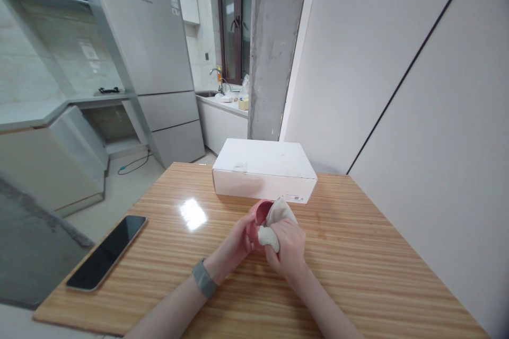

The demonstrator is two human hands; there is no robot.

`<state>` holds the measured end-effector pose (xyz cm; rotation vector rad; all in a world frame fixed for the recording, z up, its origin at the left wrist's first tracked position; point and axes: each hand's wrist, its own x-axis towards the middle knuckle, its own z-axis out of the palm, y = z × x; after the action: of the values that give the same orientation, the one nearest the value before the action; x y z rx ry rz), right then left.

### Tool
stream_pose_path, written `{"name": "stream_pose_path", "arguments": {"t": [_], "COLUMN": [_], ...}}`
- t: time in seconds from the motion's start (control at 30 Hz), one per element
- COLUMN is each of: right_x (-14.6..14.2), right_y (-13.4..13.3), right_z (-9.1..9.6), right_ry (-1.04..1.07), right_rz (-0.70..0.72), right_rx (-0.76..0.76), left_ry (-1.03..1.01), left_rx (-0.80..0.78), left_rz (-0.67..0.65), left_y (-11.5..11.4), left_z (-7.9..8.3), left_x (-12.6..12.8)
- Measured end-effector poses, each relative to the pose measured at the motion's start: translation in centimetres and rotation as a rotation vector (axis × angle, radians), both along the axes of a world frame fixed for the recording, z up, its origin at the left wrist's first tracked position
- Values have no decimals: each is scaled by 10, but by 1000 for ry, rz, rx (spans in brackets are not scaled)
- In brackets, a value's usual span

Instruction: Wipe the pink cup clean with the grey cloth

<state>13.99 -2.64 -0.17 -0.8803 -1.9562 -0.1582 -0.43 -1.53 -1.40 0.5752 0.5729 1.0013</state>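
Note:
My left hand (237,237) is wrapped round a pink cup (260,211), tilted with its mouth toward the right. Bunched in my right hand (288,243) is a pale grey-white cloth (281,211), closed in the fingers and pressed against the mouth of the cup. Part of the cloth covers the opening, so most of the cup's inside is hidden. Both hands are held above the wooden table (358,275), just in front of a white box (264,161).
A phone (107,254) with a dark screen lies near the table's left edge. The white box stands at the far edge. Beyond the table are a refrigerator (147,37), a sink counter (225,103) and a grey pillar (274,47); a white wall (449,116) borders the right.

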Motion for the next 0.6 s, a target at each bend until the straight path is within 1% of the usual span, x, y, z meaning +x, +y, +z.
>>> {"name": "stream_pose_path", "arguments": {"t": [0.07,0.17,0.23,0.37,0.47,0.6], "right_x": [6,14,18,24,27,27], "right_y": [1,2,1,-1,1,5], "right_z": [4,13,17,19,17,13], "right_ry": [-14,-60,-71,-46,-64,-106], "right_rz": [40,161,227,281,305,245], "right_rx": [2,-30,-64,-118,-161,-229], "left_ry": [-30,-7,30,119,159,253], "left_rx": [-12,-66,-86,-73,-66,-53], "left_rz": [-26,-103,-147,-222,-191,-119], "left_y": [1,4,6,10,9,8], "left_z": [3,3,0,-7,-9,-10], "left_x": [-3,-9,-13,-17,-15,-11]}}
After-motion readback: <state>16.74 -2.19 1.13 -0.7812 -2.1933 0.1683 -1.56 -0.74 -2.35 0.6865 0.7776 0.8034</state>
